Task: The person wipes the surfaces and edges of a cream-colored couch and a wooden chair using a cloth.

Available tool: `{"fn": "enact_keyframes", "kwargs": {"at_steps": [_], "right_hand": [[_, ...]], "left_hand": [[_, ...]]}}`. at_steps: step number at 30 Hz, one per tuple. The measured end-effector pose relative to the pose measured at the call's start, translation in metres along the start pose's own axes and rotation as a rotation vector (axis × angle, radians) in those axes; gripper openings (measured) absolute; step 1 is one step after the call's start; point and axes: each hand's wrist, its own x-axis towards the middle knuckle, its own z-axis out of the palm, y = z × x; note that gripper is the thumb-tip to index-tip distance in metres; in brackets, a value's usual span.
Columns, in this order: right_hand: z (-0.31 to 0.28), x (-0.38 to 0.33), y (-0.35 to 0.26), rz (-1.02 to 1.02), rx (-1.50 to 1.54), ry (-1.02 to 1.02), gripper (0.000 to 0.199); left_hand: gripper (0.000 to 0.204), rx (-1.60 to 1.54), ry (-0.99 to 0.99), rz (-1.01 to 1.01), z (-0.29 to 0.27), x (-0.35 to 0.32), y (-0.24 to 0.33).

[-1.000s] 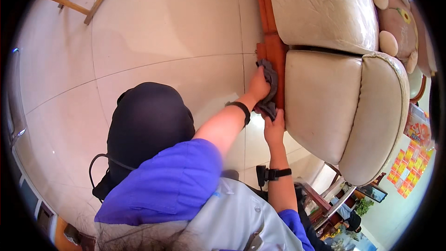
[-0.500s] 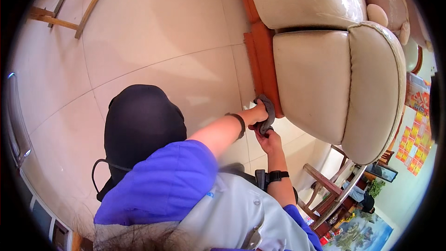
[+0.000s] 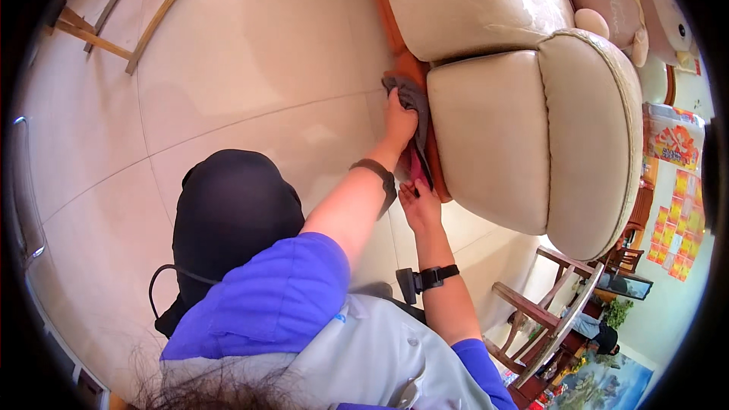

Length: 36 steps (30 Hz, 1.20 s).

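You crouched on the tiled floor beside the cream sofa, your left hand pressing a grey cloth against its orange wooden base, grip closed on it; your right hand lay open just below, fingers touching the base

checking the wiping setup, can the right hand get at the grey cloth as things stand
Probably yes: the right hand sits just below the grey cloth that the left hand presses on the sofa's wooden base, nothing between.
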Motion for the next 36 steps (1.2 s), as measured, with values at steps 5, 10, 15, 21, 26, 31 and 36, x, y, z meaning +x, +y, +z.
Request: {"fn": "enact_keyframes", "kwargs": {"at_steps": [5,10,15,21,26,31,36], "right_hand": [[-0.007,-0.010,-0.014,0.200,0.310,0.162,0.017],[-0.063,-0.022,0.010,0.329,0.493,0.414,0.024],[-0.019,-0.033,-0.015,0.334,0.452,0.243,0.027],[0.027,-0.009,-0.040,0.017,0.224,0.222,0.026],[0.048,0.011,-0.041,0.007,0.461,0.182,0.029],[0.082,0.021,-0.062,-0.215,-0.506,0.028,0.054],[0.090,0.038,-0.073,-0.354,-0.993,-0.022,0.062]], "left_hand": [[0.061,0.460,-0.011,0.329,0.003,-0.060,0.013],[0.061,0.463,-0.266,0.303,-0.013,-0.104,0.025],[0.058,0.492,-0.215,0.467,-0.018,-0.062,0.022],[0.055,0.535,-0.092,0.603,-0.011,-0.018,0.034],[0.051,0.628,-0.127,0.598,-0.018,-0.001,0.044],[0.041,0.699,-0.128,0.575,-0.016,0.018,0.061],[0.040,0.686,-0.138,0.504,-0.016,0.022,0.072]]}}
